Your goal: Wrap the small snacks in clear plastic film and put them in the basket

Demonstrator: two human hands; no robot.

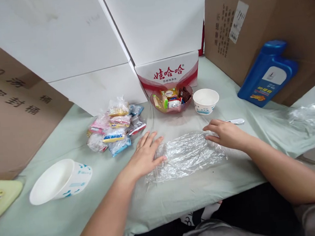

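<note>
A crinkled clear plastic bag (189,153) lies flat on the green cloth in front of me. Fingers spread, my left hand (148,153) rests on the bag's left end. At its upper right end is my right hand (224,132), open, with the fingers stretched over the edge of the plastic. Neither hand grips anything that I can see. Just behind my right hand a small white tool (236,121) partly shows; its kind I cannot make out. Beyond my left hand is a pile of small wrapped packets (117,126) in clear bags.
Behind the bag stand a pink glass bowl (173,109) of snacks and a white paper bowl (206,99). Another paper bowl (61,180) lies tipped at left. A blue bottle (268,74) leans by a cardboard box (238,35). White boxes (161,23) wall off the back.
</note>
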